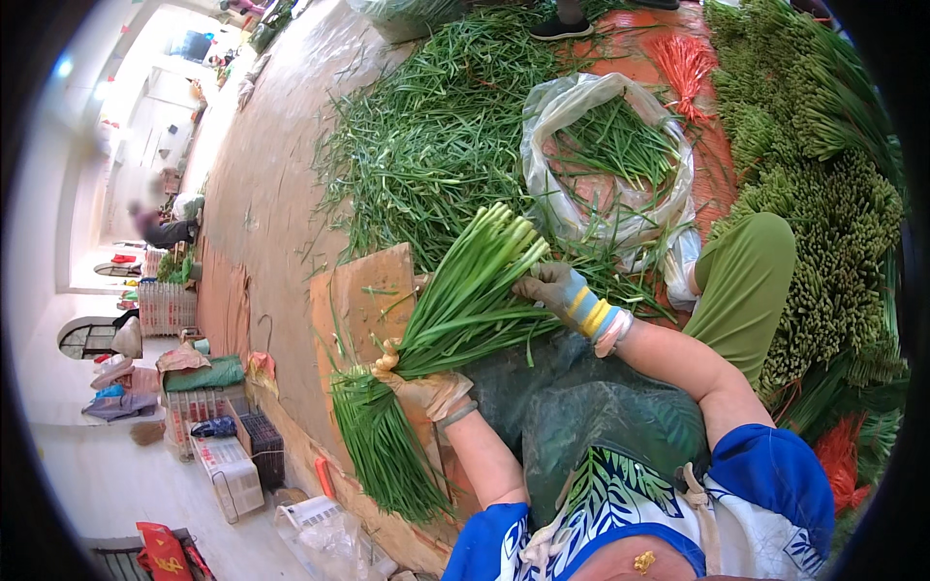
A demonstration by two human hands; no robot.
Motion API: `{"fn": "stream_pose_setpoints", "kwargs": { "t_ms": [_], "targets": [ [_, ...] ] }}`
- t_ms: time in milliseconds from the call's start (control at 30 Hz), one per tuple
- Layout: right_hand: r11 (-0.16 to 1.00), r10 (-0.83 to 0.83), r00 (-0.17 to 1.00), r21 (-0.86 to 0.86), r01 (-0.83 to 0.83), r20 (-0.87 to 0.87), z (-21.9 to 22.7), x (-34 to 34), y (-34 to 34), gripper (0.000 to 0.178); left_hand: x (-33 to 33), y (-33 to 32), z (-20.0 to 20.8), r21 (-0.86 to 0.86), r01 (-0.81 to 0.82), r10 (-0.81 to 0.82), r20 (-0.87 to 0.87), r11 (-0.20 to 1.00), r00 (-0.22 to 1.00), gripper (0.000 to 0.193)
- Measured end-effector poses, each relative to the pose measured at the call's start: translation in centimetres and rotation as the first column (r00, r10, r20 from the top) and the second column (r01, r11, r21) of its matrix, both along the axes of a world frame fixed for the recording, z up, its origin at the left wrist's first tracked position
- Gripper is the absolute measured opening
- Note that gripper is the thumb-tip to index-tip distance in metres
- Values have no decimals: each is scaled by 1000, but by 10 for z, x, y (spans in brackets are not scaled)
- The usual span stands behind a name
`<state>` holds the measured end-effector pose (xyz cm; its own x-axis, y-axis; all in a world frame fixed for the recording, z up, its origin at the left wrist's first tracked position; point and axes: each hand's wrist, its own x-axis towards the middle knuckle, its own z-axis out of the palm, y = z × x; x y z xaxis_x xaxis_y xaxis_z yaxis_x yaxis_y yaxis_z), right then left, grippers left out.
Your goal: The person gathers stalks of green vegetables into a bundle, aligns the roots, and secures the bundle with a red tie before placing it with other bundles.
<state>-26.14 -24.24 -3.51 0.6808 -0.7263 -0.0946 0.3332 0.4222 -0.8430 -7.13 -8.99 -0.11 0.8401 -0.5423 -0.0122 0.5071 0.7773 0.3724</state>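
Note:
A thick bunch of long green stalks with pale cut ends, like garlic chives (470, 290), lies slantwise before me. My left hand (431, 392), in a pale glove, is closed round its middle, with leafy tips hanging below. My right hand (557, 290), in a grey glove with a blue and yellow cuff, has its fingers curled in at the bunch's side near the cut ends. Whatever those fingers pinch is hidden. Beneath the bunch is a brown board (363, 290). A dark plastic apron (601, 416) covers my lap.
Loose green leaves (436, 136) cover the floor ahead. An open clear plastic bag (542, 165) holds more stalks. Tight bundles (814, 232) are stacked along the right, near red plastic strands (681, 73). Crates (225, 465) stand at left. Another person (165, 228) sits far off.

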Motion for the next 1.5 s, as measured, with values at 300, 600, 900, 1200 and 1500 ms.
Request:
{"fn": "stream_pose_setpoints", "kwargs": {
  "t_ms": [300, 600, 900, 1200, 1500],
  "targets": [
    [554, -453, 568, -716, -424, -687, -14, -87, -54, 43, -11, -10, 39, 199, 18, -29, 52, 980, 998, 26],
    [415, -155, 538, -548, -726, -829, -12, -24, -53, 29, -52, -75, 56, 592, 238, -381, 128, 770, 916, 46],
    [981, 181, 983, 81, -179, -17, 12, -24, -24, 20, -40, -93, 73, 604, 278, -501, 237, 747, 832, 48],
    [697, -67, 887, -658, -285, -456, -54, -24, -52, 33, -40, -64, 73, 588, 306, -528, 249, 749, 812, 50],
    [626, -55, 993, -771, 118, 107, -11, -68, -42, 29, 7, -29, 52, 437, 7, -109, 208, 899, 972, 21]
  ]
}}
